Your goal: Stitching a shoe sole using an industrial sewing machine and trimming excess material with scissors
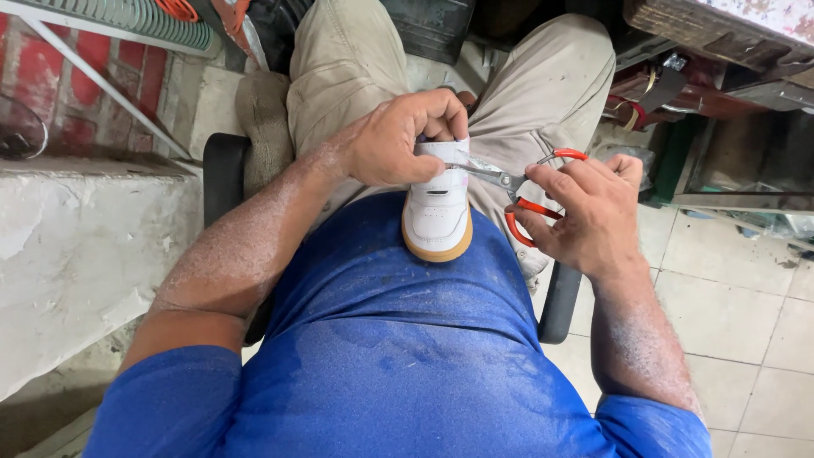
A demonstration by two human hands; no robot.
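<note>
Our left hand clamps the small white shoe on our lap, toe toward us. Just right of it, our right hand grips the orange-handled scissors, tips at the shoe's strap. We'd best pin the shoe firmly and keep the blades clear of our thumb.

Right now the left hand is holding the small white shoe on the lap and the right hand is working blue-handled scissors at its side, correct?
Not quite: the scissors have orange-red handles, not blue, as the head view shows. The rest holds: the left hand grips the small white shoe on the lap, and the right hand works the scissors at its side.
</note>
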